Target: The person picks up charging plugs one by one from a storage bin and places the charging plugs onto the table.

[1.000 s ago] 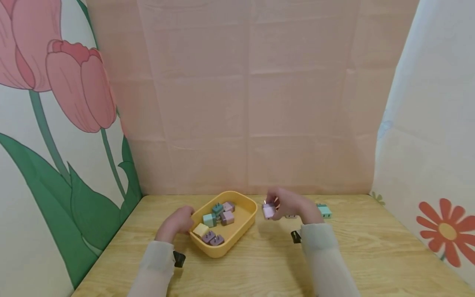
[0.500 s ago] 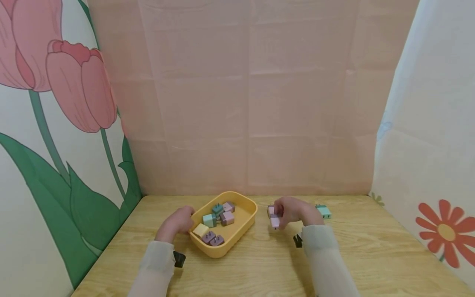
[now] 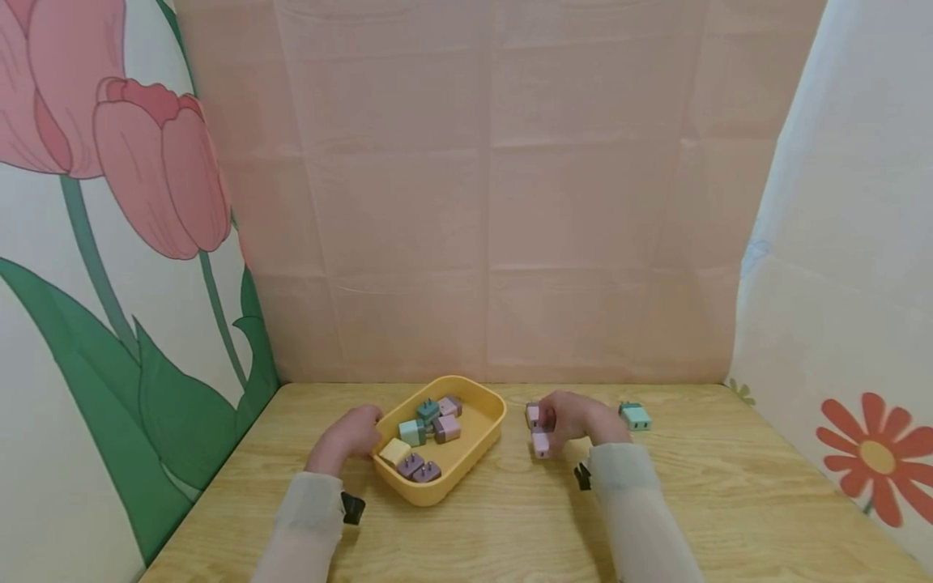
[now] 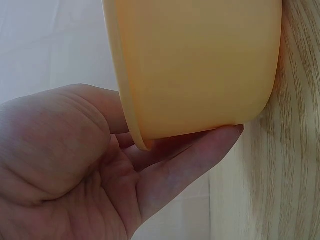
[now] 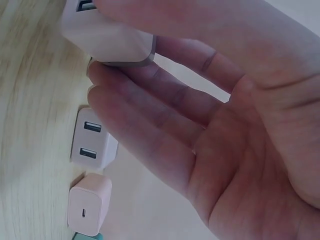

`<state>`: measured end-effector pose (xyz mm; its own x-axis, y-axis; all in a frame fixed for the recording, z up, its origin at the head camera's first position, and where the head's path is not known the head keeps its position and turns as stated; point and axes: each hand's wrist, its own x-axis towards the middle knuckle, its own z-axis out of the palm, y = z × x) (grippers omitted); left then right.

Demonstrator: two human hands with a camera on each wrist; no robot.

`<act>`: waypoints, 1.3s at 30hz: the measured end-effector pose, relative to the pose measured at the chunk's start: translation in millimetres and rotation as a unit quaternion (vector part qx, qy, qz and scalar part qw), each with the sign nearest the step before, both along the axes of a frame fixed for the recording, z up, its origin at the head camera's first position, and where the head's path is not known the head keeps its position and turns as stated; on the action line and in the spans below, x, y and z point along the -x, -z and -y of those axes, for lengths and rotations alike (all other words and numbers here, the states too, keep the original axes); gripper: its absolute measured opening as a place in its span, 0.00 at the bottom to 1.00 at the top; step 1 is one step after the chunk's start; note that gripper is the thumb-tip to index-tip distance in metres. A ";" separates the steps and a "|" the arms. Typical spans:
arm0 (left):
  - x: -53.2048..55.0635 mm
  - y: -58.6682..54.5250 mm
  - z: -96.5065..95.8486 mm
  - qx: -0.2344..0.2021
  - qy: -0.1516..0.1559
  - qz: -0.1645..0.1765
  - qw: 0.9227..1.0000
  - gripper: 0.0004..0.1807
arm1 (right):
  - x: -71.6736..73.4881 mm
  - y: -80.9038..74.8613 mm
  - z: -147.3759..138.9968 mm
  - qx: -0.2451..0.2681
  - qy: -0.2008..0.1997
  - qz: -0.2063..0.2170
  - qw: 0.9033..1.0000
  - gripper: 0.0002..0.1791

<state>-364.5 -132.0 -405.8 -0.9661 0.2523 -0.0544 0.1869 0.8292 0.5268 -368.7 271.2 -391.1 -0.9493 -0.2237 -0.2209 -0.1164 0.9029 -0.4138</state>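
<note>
My left hand (image 3: 355, 431) grips the left rim of a yellow plastic basket (image 3: 487, 441), fingers against its outer wall (image 4: 205, 65). Inside lie several plug chargers: purple ones with prongs up (image 3: 411, 465), pink ones (image 3: 447, 427), green ones (image 3: 411, 432) and a yellow one (image 3: 395, 452). To the basket's right, my right hand (image 3: 572, 417) pinches a pale pink charger (image 3: 540, 444) between thumb and fingers, low at the table. In the right wrist view, a twin-port pink charger (image 5: 90, 140) and a single-port pink charger (image 5: 89, 205) stand just past the fingers.
A mint-green charger (image 3: 636, 416) sits farther right on the wooden table (image 3: 510, 534). A pink cloth backdrop (image 3: 481, 202) rises behind the table's far edge, with printed panels on both sides.
My right hand has moved the pink charger from beside the basket's right end down and toward me, low at the table. A second pink charger now shows behind it. The left hand holds still.
</note>
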 end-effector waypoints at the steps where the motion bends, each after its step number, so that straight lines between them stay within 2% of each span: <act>1: 0.0 0.0 0.0 0.000 0.001 -0.001 1.000 0.15 | 0.5 0.5 0.2 0.000 -0.001 0.002 1.000 0.22; 12: -0.1 1.0 0.6 -0.017 -0.006 0.015 1.000 0.16 | -0.8 2.1 2.5 0.004 -0.005 0.011 1.000 0.22; 24: -1.5 -0.5 0.3 -0.015 -0.001 0.010 1.000 0.16 | -2.0 3.7 1.7 0.003 -0.014 0.007 1.000 0.22; 39: -1.3 -1.1 0.1 -0.014 -0.008 0.022 1.000 0.16 | 0.9 6.3 0.8 -0.004 0.024 0.031 0.999 0.22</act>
<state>-363.2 -132.1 -404.7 -0.9670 0.2384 -0.0902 0.1494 0.8169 0.5570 -369.6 270.4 -397.5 -0.9435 -0.1761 -0.2806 -0.0472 0.9099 -0.4122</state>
